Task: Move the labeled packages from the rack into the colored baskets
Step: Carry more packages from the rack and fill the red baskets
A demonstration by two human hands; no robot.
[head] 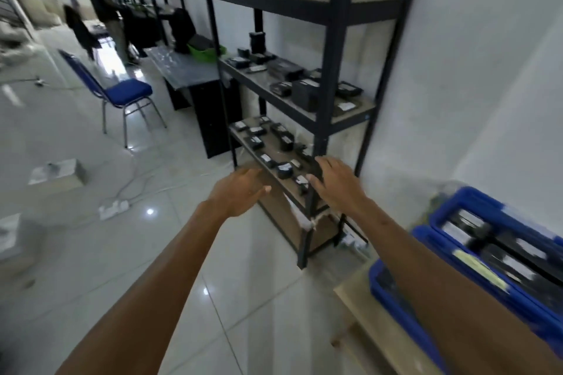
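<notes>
A black metal rack (pixel 335 49) with wooden shelves stands against the white wall. Several black packages with white labels (pixel 285 169) lie on its lower shelf, and more (pixel 304 91) on the shelf above. My left hand (pixel 240 195) reaches toward the lower shelf's front edge, fingers apart and empty. My right hand (pixel 335 183) hovers over the packages at the shelf's near end, fingers spread, holding nothing. Blue baskets (pixel 438 240) with black packages inside sit at the lower right on a wooden surface.
A blue chair (pixel 128 91) stands on the tiled floor to the left. A grey table (pixel 182 70) with a green basket (pixel 204 53) adjoins the rack. A power strip (pixel 114 208) and cables lie on the floor. A person (pixel 105 3) stands far back.
</notes>
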